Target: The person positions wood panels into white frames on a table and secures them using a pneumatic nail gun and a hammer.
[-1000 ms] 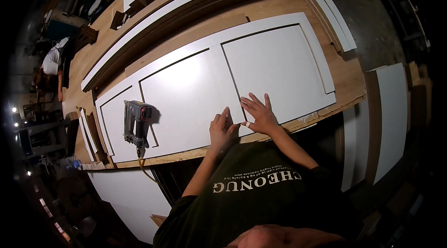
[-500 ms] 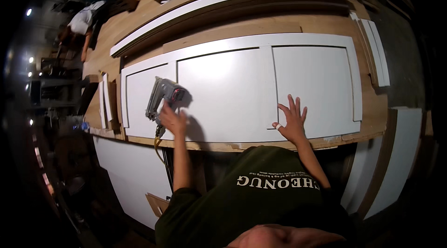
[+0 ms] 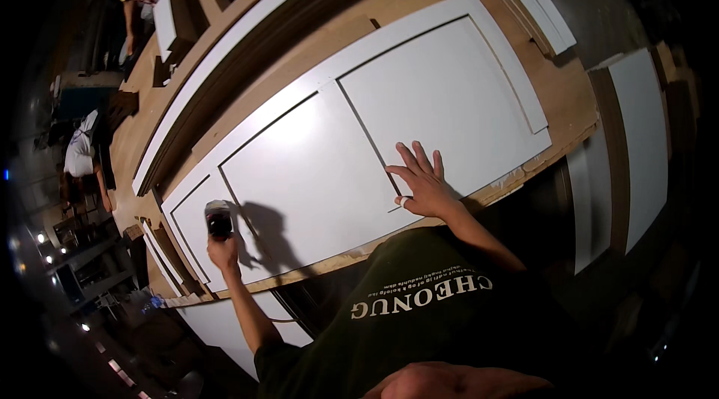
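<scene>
A long white panel (image 3: 292,174) with white frame strips on its face lies across the workbench. My left hand (image 3: 223,253) is closed around the handle of a nail gun (image 3: 219,218), held over the panel's left part; its shadow falls on the white surface to the right. The tool's nose is hidden from this angle. My right hand (image 3: 425,188) rests with fingers spread on the panel, beside the strip (image 3: 350,126) that divides the middle from the right section. A ring is on its thumb.
Long white-edged boards (image 3: 247,36) are stacked beyond the panel. Short strips (image 3: 161,253) lie at the left end, more strips (image 3: 524,2) at the far right. Large boards (image 3: 636,137) stand right of the bench. Two other people (image 3: 82,146) are beyond the bench at the left.
The view has turned, so the panel now slants up to the right. My left hand has turned the nail gun and shifted it left. My right hand remains by the same strip.
</scene>
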Available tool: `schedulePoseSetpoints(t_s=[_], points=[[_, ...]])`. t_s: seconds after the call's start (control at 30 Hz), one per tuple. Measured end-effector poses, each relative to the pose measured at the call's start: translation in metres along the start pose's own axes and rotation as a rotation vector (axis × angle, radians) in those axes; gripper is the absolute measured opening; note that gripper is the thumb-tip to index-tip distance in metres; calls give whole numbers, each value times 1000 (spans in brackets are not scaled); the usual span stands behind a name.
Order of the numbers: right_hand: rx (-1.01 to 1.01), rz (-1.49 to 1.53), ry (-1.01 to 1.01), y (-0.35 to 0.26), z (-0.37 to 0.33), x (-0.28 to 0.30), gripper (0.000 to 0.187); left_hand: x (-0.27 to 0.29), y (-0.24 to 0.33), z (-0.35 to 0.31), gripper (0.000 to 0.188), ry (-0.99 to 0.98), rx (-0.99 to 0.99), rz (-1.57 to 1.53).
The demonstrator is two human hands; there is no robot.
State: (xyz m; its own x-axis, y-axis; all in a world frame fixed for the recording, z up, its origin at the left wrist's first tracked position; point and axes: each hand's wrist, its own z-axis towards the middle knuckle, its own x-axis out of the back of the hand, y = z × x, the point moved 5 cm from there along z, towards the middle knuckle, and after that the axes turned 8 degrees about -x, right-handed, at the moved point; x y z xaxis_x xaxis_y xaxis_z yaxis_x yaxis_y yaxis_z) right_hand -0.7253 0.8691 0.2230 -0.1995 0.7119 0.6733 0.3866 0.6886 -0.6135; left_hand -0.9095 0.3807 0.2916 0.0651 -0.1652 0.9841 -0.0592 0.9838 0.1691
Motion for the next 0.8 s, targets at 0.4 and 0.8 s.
schedulePoseSetpoints(t_s=[0.4, 0.8], points=[[-45, 113, 6, 3, 2, 5, 63, 12, 251, -52, 46, -886, -79, -683], [-59, 142, -21, 9, 10, -2, 66, -25, 296, -49, 43, -848, -219, -371]])
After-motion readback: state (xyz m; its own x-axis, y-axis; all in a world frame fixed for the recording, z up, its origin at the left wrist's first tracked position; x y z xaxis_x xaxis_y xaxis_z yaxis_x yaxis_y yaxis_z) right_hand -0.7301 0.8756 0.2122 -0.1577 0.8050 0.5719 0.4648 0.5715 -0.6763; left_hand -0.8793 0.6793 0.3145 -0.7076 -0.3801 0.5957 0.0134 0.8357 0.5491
